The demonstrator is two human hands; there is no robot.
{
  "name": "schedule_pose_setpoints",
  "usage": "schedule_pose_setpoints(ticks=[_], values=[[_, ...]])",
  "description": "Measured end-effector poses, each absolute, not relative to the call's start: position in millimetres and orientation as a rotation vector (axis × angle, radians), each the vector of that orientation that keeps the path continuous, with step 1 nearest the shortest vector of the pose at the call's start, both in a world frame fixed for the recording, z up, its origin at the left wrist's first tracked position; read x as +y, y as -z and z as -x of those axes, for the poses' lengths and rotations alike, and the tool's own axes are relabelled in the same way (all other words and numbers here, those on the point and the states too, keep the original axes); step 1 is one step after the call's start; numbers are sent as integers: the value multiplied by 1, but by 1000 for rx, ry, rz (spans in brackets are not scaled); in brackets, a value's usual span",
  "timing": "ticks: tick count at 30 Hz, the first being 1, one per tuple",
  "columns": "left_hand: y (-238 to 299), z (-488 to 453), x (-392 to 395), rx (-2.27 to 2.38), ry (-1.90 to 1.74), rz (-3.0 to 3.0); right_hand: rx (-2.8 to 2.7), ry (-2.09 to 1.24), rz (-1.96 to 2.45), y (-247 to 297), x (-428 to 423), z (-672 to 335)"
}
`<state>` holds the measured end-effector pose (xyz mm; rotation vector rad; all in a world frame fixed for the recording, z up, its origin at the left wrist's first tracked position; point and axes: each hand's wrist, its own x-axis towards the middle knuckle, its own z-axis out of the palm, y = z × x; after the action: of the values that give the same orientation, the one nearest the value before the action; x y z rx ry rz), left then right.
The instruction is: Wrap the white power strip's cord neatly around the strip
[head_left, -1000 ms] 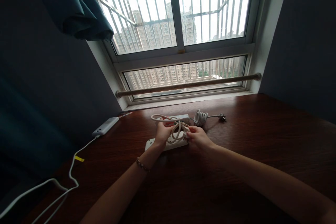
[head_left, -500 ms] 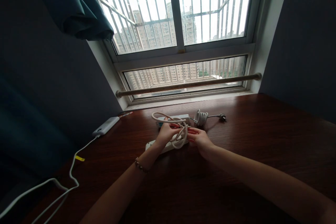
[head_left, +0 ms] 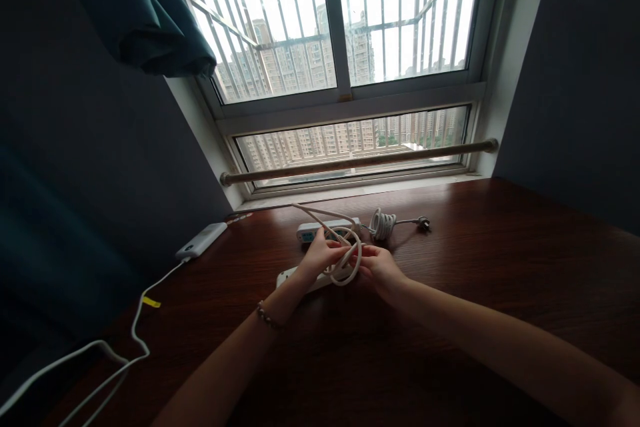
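Observation:
Loops of a white power cord [head_left: 359, 250] are between my two hands, above the nearer white power strip [head_left: 287, 276]. My left hand [head_left: 320, 257] is closed on the cord from the left, and its wrist wears a beaded bracelet. From the right, the fingers of my right hand [head_left: 380, 267] pinch the same cord. One long loop sticks out toward the window. Part of the nearer strip is hidden by my left hand and the loops. Just behind lies a second white power strip [head_left: 306, 233], partly covered by the cord.
Right of the second strip lies its coiled cord [head_left: 383, 224] with a dark plug [head_left: 424, 223]. A white adapter [head_left: 203, 240] with a long white cable [head_left: 135, 327] lies at the table's left edge. The window rail [head_left: 360, 161] runs behind the brown table [head_left: 475, 267].
The cord's upper loop has swung toward the window and become longer and narrower. My right hand has shifted slightly left, closer to my left hand. Both strips stay put.

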<state>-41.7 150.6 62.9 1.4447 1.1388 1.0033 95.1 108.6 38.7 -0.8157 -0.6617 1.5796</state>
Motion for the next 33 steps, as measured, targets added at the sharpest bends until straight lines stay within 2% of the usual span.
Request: schedule_pose_setpoints(ticks=[9,33], values=[[-61,44,153,1107,-1020,-1475,-683,-1592,864,-45,105,-94],[-77,56,160,1161,-1371,-1398,-688,-1630,1074,-48,106,-94]])
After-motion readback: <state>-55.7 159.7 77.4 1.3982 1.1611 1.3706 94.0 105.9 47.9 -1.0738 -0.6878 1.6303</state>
